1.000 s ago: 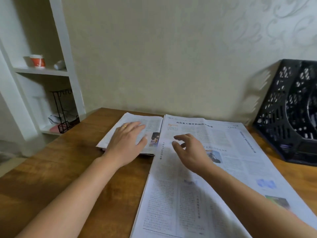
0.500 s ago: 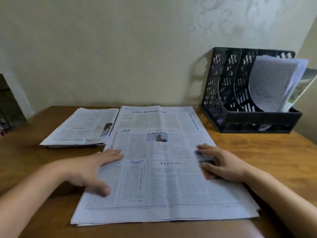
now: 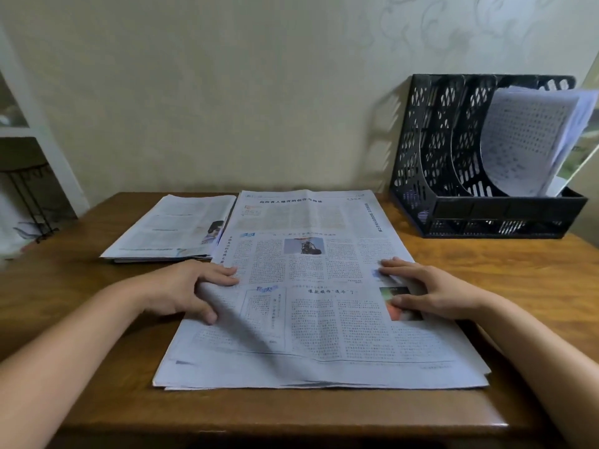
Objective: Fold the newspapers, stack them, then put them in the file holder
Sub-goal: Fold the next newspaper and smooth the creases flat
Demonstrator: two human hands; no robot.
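1. Two hands rest on the large open sheet of printed newspaper (image 3: 311, 286) at centre frame. The left hand (image 3: 184, 291) lies at the sheet's left edge, fingers spread and relaxed, thumb pressing the paper; whether any finger hooks under the edge cannot be told. The right hand (image 3: 431, 291) lies flat near the right edge, fingers extended, gripping nothing.
2. The open sheet lies flat on the brown wooden surface (image 3: 518, 270), its near edge close to the surface's front edge. It appears to comprise several layers, visible at the lower corners.
3. A folded stack of newspaper (image 3: 168, 231) lies at left of centre, just beside the open sheet.
4. The black perforated plastic file holder (image 3: 453, 176) stands at upper right against the wall, with curled printed pages (image 3: 528, 137) already in its right-hand compartment.
5. Judged step: preparing to fold the open sheet.
6. Risks:
   - Layers may slide apart during the fold, because nothing clamps them; the result would be a skewed crease.
   - The near edge may slip off the surface if pulled forward.
   - Uneven hand pressure may wrinkle the thin paper.
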